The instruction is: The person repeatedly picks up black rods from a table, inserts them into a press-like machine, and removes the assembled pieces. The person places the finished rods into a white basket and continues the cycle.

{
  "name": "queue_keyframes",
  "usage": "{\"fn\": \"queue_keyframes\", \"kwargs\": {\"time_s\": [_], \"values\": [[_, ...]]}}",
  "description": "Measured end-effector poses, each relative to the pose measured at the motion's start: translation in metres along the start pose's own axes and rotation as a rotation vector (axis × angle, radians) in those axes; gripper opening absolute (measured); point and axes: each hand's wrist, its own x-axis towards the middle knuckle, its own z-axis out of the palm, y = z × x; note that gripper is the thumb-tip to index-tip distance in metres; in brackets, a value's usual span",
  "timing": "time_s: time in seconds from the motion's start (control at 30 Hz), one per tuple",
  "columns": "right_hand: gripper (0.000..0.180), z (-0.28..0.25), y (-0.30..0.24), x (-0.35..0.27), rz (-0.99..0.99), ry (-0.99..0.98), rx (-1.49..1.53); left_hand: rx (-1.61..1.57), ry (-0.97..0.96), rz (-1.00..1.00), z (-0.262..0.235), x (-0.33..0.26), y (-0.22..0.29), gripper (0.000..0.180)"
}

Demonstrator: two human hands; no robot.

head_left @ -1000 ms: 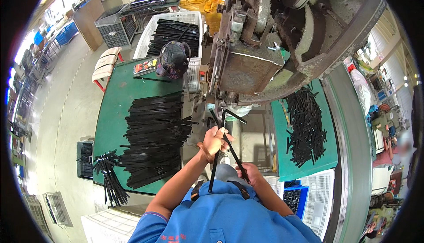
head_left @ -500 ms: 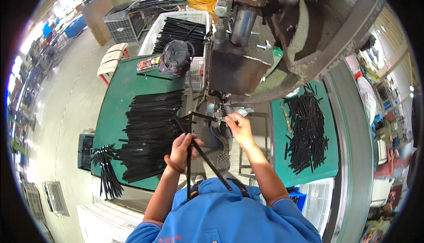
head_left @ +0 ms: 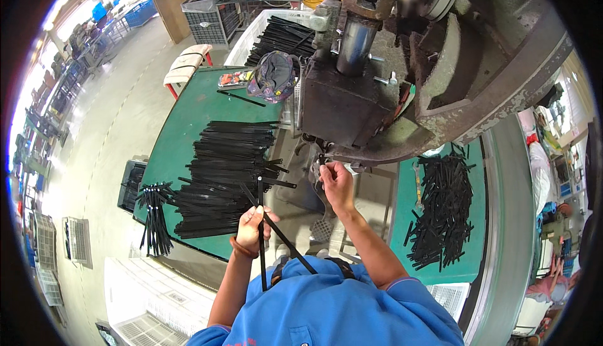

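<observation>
Below-left of the press (head_left: pixel 348 104), strips (head_left: pixel 262 261) are gripped partway along by the left hand (head_left: pixel 252 225). Just below the press, the right hand (head_left: pixel 339 187) is extended, pinched; whether anything is held cannot be told.

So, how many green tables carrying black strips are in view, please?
2: the left table, with stacked long strips, and the right table, with heaped shorter strips. Others may be hidden.

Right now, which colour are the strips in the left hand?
The strips in the left hand are black, as the head view shows.
</observation>
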Motion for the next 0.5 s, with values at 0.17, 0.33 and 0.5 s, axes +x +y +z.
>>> {"fn": "queue_keyframes", "kwargs": {"time_s": [0.17, 0.33, 0.5], "values": [[0.028, 0.005, 0.036, -0.001, -0.012, 0.025, -0.132, 0.020, 0.011, 0.023, -0.001, 0.000, 0.000, 0.023], [0.028, -0.025, 0.018, 0.003, -0.266, -0.020, -0.496, 0.016, 0.008, 0.050, -0.003, -0.004, 0.010, 0.023], [0.028, -0.053, 0.066, 0.088, -0.626, 0.130, -0.752, 0.109, -0.046, 0.038, 0.024, -0.007, 0.023, 0.025]]}}
